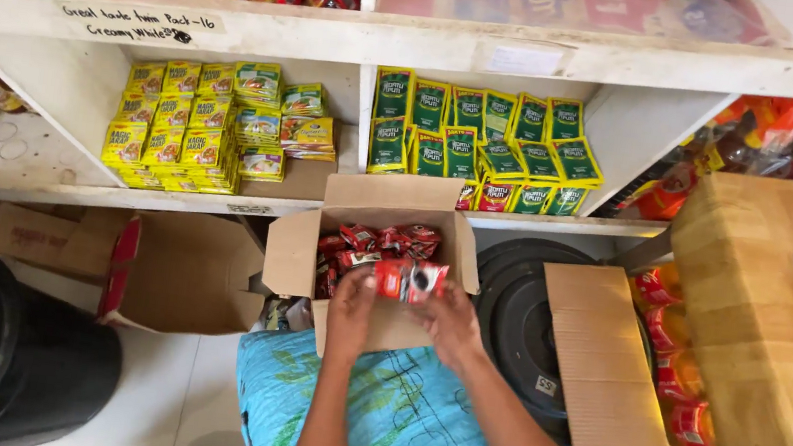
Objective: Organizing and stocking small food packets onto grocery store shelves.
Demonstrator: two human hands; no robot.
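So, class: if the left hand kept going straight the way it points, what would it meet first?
The left hand points up-frame into the open box, so it would probably meet the red sachets inside first; depth is unclear.

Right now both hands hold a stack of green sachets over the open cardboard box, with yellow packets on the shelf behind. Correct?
Not quite: the head view shows the sachets are red, not green. The rest holds: the left hand and right hand hold them over the open cardboard box, and yellow packets sit on the shelf behind.
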